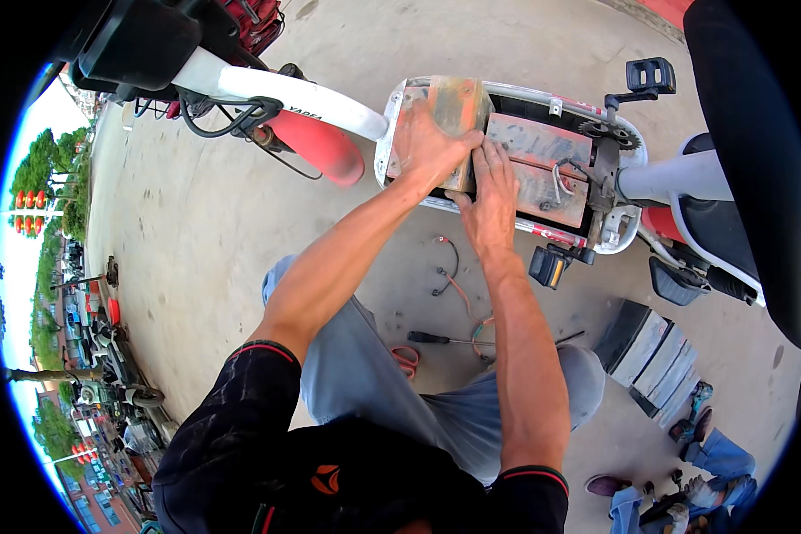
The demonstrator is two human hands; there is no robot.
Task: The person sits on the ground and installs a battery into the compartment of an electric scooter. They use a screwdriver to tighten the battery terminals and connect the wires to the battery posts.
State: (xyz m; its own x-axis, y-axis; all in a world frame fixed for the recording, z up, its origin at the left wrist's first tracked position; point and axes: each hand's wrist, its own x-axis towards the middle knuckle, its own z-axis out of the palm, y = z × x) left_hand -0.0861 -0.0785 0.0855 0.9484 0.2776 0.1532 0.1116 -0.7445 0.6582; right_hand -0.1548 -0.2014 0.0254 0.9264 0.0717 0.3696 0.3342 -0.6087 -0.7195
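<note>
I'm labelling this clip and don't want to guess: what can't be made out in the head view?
- Battery block in the scooter's floor tray: its top is mostly covered by the left hand.
- Right hand: fingertips press at the block's edge; whether they grip it is hidden.
- Second battery: markings too smeared to make out.
- Wires on the ground: ends too small.
- Person at lower right: cut off by the rim.

Black short sleeves [240, 400] with red-edged cuffs, pale blue-grey trousers [365, 374] — 2 bare forearms.
</note>
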